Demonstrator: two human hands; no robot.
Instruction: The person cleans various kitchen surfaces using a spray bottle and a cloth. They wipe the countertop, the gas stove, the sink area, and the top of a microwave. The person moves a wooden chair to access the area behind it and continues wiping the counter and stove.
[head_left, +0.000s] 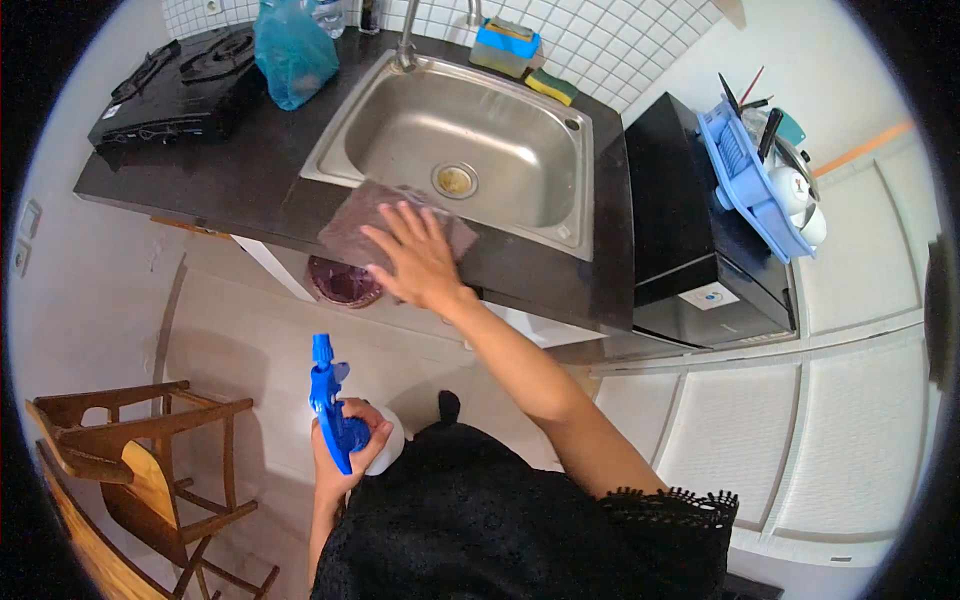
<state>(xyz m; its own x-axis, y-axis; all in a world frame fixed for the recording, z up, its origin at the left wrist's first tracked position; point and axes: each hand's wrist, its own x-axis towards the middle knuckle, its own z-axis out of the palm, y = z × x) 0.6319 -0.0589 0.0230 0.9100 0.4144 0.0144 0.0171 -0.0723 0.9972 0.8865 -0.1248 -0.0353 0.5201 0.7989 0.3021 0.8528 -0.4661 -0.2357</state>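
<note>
My right hand (420, 262) lies palm down, fingers spread, on a brownish cloth (349, 217). The cloth is spread over the front strip of the dark countertop (217, 191) and reaches the front rim of the stainless steel sink (480, 112). Low and to the left, my left hand (349, 450) grips a spray bottle (386, 442) with a blue trigger head (324, 390), held upright near my body, its nozzle towards the counter. Behind the sink are a sponge holder (504, 52) and a yellow and green sponge (551, 85).
A black gas stove (172, 97) and a teal plastic bag (296, 56) stand left of the sink. Right of it, a blue dish rack (750, 187) sits on a black cabinet. Below are a purple basket (345, 283) and, lower left, a wooden chair (150, 427).
</note>
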